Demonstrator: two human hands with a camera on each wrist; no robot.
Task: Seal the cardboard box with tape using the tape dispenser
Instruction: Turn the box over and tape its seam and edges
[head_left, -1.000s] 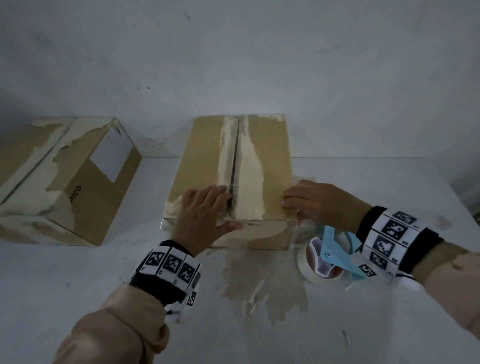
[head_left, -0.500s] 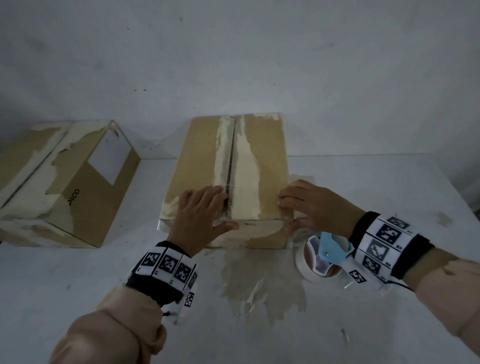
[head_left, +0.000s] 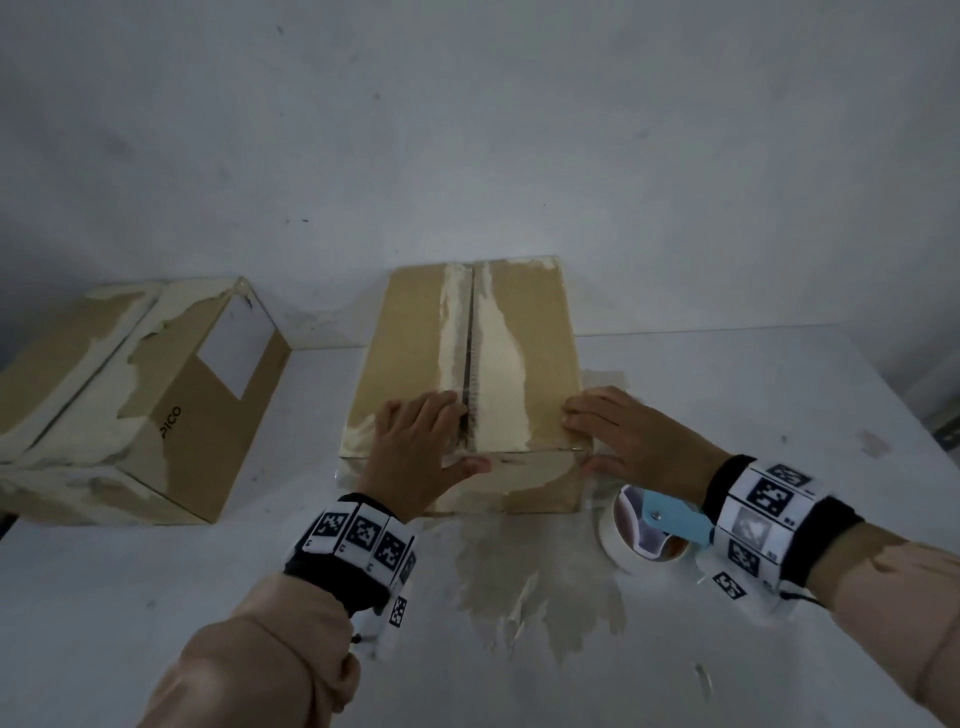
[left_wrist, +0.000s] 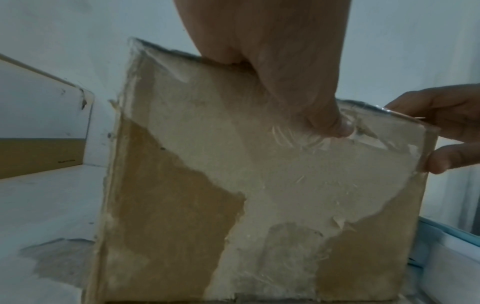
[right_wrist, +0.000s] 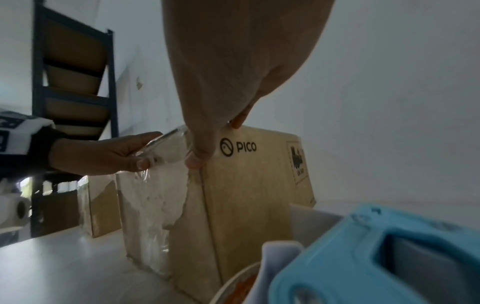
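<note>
The cardboard box (head_left: 415, 332) stands in the middle of the white table (head_left: 753, 395), its flaps closed and its skin torn pale along the centre seam. My left hand (head_left: 415, 447) lies flat on the near end of the top, thumb over the front face (left_wrist: 207, 185). My right hand (head_left: 623, 436) rests on the near right corner, fingers (left_wrist: 428, 107) on top and thumb against the side edge. Clear tape glints along the near top edge between the hands. The blue tape dispenser (head_left: 660, 525) with its roll lies on the table under my right wrist, held by neither hand.
A second, torn cardboard box (head_left: 130, 405) lies at the left of the table. A pale wall rises right behind both boxes. A patch of stuck brown paper (head_left: 530, 582) marks the table in front of the box. A dark shelf rack (right_wrist: 75, 82) stands off to the left.
Both hands stay on the near end of the box. My right thumb now shows below the corner, and the wrist has shifted slightly over the dispenser, which has not moved.
</note>
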